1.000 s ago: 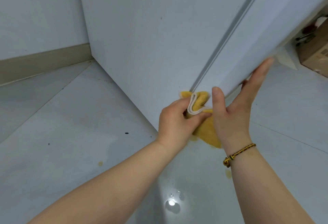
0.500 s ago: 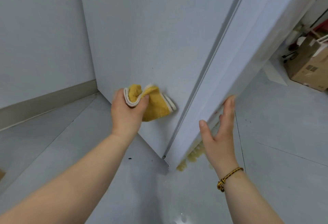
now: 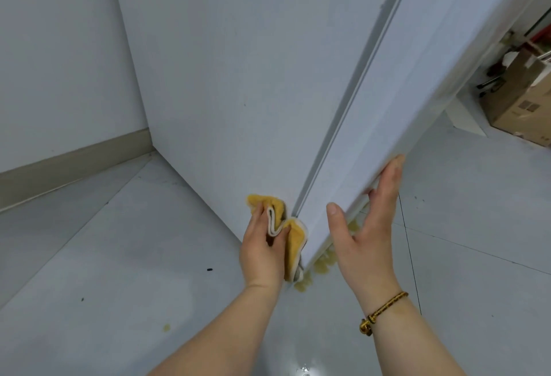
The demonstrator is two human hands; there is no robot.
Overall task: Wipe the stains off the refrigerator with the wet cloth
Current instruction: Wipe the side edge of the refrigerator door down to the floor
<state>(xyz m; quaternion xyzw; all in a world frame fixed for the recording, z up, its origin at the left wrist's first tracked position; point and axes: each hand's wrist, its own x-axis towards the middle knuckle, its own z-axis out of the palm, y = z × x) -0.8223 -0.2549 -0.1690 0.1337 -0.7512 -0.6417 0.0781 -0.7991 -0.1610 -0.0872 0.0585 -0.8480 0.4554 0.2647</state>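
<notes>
The wet cloth [image 3: 287, 234], yellow with a pale edge, is bunched in the left hand [image 3: 264, 252], fingers and thumb pinching its folds, and pressed low against the refrigerator [image 3: 238, 77] side panel, right at the seam where the door [image 3: 396, 113] meets the cabinet. Held crumpled like that, I'd say it gives a firm pad for rubbing into the narrow groove. At about three o'clock from the cloth, the right hand [image 3: 365, 226] is spread open, palm flat against the door's lower edge, thumb on the front face, seemingly steadying the door so it doesn't swing under the wiping. A braided bracelet [image 3: 383, 311] sits on that wrist. Beneath the door, around five o'clock, yellowish splotches [image 3: 323, 265] mark the floor [image 3: 119, 256]. Far off at two o'clock stands a cardboard box [image 3: 521, 101].
</notes>
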